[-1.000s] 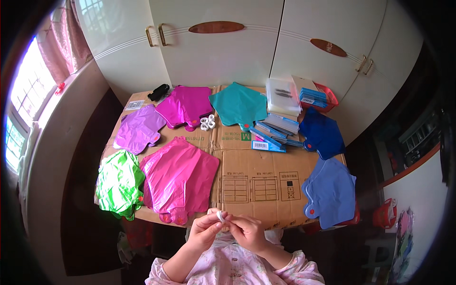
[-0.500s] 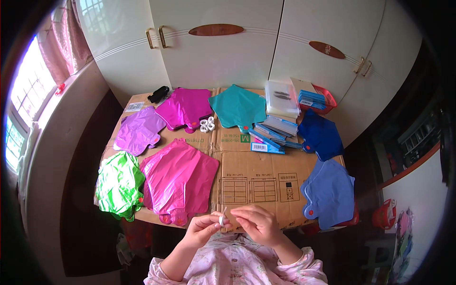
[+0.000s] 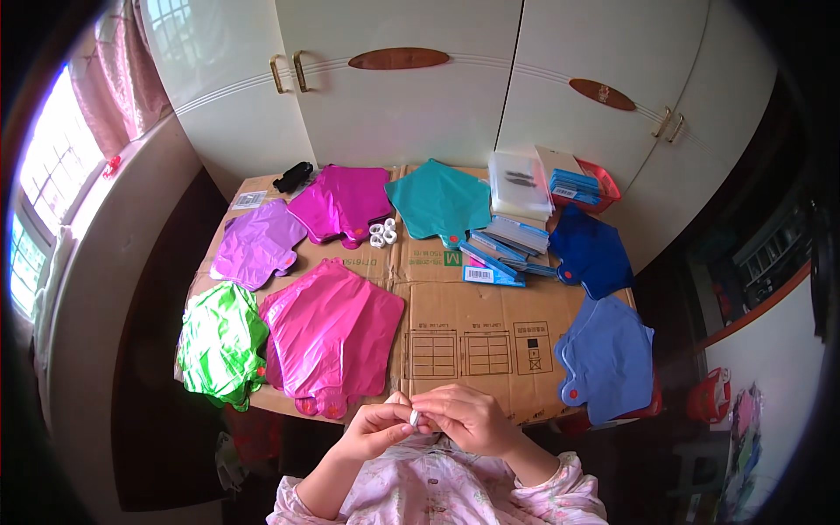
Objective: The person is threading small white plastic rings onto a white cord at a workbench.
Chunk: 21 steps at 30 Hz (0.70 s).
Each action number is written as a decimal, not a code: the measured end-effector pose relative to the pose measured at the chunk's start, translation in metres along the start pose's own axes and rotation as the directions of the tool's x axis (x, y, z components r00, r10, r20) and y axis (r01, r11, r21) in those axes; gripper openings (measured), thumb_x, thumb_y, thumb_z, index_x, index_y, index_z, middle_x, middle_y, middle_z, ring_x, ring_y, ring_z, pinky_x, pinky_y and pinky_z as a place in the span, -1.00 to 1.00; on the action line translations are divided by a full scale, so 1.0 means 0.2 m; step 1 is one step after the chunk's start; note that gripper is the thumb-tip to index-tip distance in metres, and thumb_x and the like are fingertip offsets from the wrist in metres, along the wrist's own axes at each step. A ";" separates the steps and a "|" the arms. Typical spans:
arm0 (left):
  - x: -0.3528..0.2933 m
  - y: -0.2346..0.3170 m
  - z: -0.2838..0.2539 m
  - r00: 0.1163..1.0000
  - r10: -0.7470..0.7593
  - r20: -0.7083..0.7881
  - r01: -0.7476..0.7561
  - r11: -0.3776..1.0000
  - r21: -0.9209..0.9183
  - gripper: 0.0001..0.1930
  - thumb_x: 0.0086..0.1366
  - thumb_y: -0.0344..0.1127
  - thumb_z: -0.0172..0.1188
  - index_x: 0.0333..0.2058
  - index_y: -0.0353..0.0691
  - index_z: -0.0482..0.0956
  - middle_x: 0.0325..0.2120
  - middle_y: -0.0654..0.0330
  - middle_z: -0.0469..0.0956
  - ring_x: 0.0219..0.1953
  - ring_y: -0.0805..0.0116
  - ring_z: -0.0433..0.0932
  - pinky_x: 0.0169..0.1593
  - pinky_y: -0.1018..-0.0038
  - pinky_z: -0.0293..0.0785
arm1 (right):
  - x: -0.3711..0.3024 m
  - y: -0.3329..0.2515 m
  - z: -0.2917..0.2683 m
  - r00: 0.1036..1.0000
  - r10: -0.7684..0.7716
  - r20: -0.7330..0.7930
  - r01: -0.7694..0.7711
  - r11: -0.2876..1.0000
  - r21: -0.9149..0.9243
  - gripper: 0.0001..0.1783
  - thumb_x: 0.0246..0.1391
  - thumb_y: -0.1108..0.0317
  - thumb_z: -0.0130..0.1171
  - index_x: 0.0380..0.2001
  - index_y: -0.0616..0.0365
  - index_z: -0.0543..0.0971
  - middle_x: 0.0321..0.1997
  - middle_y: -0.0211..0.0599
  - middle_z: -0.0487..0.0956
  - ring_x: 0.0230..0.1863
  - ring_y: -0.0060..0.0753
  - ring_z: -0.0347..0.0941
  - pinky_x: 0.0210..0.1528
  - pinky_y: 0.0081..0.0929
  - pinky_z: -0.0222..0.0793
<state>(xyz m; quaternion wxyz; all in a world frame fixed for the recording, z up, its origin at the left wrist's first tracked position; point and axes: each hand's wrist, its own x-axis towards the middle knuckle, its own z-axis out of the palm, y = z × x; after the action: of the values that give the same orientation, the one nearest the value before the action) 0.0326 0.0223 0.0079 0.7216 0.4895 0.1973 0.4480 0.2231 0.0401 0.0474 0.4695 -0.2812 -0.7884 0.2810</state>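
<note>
Just past the near edge of the table, a small white roll (image 3: 414, 417), maybe of ribbon or tape, is pinched between the thumb and fingers of my left hand (image 3: 378, 429). My right hand (image 3: 469, 418) meets it from the other side, fingers pressed together at the top of the roll. What those fingertips grip, if anything, is too small to make out. Several similar white rolls (image 3: 382, 232) are grouped farther back on the cardboard (image 3: 437, 302). Closest to my hands lies a flat pink foil balloon (image 3: 337, 324).
More flat foil balloons lie around: green (image 3: 219, 341), lilac (image 3: 258, 243), magenta (image 3: 341, 201), teal (image 3: 439, 199), dark blue (image 3: 595, 249), light blue (image 3: 608, 354). Blue-and-white packets (image 3: 503, 249), clear plastic sleeves (image 3: 519, 182), a red basket (image 3: 604, 194) and a black object (image 3: 293, 178) stand at the back.
My right hand has moved left and closed in on the white roll. The thin strand that stuck up from the roll is now hidden by my fingers.
</note>
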 end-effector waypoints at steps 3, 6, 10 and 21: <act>0.01 0.01 0.00 1.000 0.007 0.011 -0.008 0.999 0.040 -0.84 0.19 -0.50 0.07 -0.27 -0.38 0.56 -0.38 0.23 0.46 -0.27 0.49 0.30 -0.13 0.56 0.27 | -0.05 0.00 -0.02 0.928 0.328 0.178 -0.364 0.901 0.236 -0.84 0.00 0.55 0.10 -0.30 0.25 0.56 -0.32 -0.27 0.58 -0.31 -0.46 0.53 -0.27 -0.59 0.44; 0.01 0.02 -0.01 0.999 0.018 0.042 -0.023 0.994 0.105 -0.85 0.19 -0.51 0.08 -0.27 -0.37 0.57 -0.37 0.21 0.49 -0.27 0.47 0.32 -0.12 0.56 0.27 | -0.07 0.02 0.00 0.883 0.414 0.221 -0.467 0.731 0.498 -0.84 0.00 0.58 0.09 -0.30 0.29 0.55 -0.35 -0.25 0.58 -0.34 -0.55 0.53 -0.28 -0.63 0.45; 0.02 0.04 -0.01 0.994 0.054 0.091 -0.067 0.986 0.154 -0.86 0.18 -0.52 0.09 -0.28 -0.38 0.56 -0.36 0.20 0.49 -0.25 0.45 0.34 -0.12 0.55 0.29 | -0.06 0.02 -0.01 0.899 0.375 0.224 -0.436 0.798 0.416 -0.82 -0.05 0.61 0.12 -0.30 0.27 0.54 -0.38 -0.25 0.58 -0.35 -0.56 0.53 -0.28 -0.63 0.46; 0.00 -0.01 -0.02 1.000 -0.003 -0.026 0.002 0.999 -0.047 -0.80 0.13 -0.56 0.14 -0.25 -0.35 0.38 -0.38 0.06 0.51 -0.26 0.35 0.51 -0.18 0.51 0.44 | -0.03 0.06 0.04 0.899 0.401 0.177 -0.438 0.807 0.396 -0.76 -0.15 0.63 0.17 -0.38 0.19 0.39 -0.40 -0.37 0.51 -0.32 -0.60 0.48 -0.22 -0.60 0.44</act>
<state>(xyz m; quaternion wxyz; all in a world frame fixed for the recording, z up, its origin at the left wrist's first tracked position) 0.0310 0.0239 0.0035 0.7309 0.4664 0.1968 0.4578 0.2205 0.0425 0.0326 0.4116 -0.3266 -0.6450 0.5548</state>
